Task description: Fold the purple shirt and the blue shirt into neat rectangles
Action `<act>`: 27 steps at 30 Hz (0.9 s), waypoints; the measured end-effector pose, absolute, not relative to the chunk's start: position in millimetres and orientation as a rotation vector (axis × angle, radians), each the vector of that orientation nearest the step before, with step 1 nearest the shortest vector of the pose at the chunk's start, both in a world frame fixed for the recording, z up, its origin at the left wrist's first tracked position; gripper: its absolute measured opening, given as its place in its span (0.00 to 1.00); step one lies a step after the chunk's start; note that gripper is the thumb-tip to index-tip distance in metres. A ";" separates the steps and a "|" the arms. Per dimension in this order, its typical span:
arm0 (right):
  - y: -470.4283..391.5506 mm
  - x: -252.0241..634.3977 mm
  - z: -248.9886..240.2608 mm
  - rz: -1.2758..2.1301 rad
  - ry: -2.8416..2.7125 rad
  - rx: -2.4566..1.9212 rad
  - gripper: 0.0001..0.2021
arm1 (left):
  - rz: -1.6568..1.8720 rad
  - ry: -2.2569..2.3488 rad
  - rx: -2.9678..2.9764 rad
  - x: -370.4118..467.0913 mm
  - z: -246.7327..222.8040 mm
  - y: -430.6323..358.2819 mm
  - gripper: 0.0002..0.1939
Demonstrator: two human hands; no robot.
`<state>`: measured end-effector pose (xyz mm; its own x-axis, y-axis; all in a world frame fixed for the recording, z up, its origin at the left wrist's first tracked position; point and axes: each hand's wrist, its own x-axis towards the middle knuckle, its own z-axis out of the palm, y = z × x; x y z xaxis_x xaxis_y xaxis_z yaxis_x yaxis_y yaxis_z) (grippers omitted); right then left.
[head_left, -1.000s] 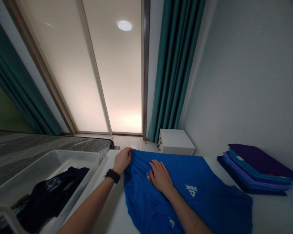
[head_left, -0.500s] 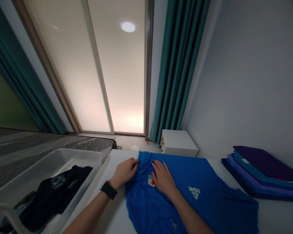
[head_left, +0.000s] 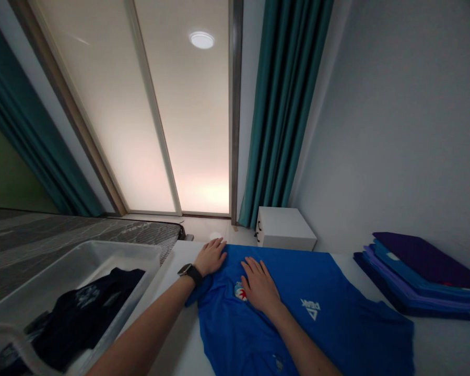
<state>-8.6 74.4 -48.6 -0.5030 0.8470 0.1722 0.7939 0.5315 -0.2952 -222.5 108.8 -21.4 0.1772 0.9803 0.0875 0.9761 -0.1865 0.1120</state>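
A blue shirt (head_left: 297,282) with a white logo and a small red-and-white badge lies spread on the white table (head_left: 174,318). My left hand (head_left: 211,257) rests at the shirt's far left corner, its fingers stretched out; a dark watch is on that wrist. Flat on the shirt beside the badge lies my right hand (head_left: 260,284), fingers spread. A bit of blue cloth sticks out to the left beneath my left wrist.
On the left, a translucent bin (head_left: 152,266) holds dark clothing (head_left: 82,313). Several folded garments form a stack (head_left: 423,266) at the right by the wall. A white cabinet (head_left: 285,224) stands beyond the table.
My left hand has moved slightly up and its fingers have opened out from a closed grip on the shirt's edge. A piece of cloth now shows under its wrist. My right hand stays in place.
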 end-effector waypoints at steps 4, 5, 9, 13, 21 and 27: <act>74.7 -8.6 -48.0 0.257 -2.471 -1.359 0.25 | 0.235 1.833 2.467 -210.5 -44.0 116.7 0.26; 74.6 -8.6 -47.4 0.259 -2.473 -1.355 0.25 | 0.264 1.843 2.455 -210.0 -48.0 117.8 0.26; 74.0 -7.5 -45.0 0.304 -2.494 -1.359 0.26 | 0.366 1.926 2.362 -217.8 -57.5 124.6 0.26; 72.9 -6.0 -44.2 0.330 -2.513 -1.357 0.27 | 0.423 2.006 2.253 -238.2 -61.5 134.8 0.23; 71.3 -4.9 -43.7 0.322 -2.528 -1.349 0.28 | 0.562 2.040 2.107 -281.4 -58.3 141.5 0.20; 71.0 -5.0 -43.1 0.322 -2.525 -1.359 0.28 | 0.727 2.151 2.027 -279.5 -58.6 136.7 0.19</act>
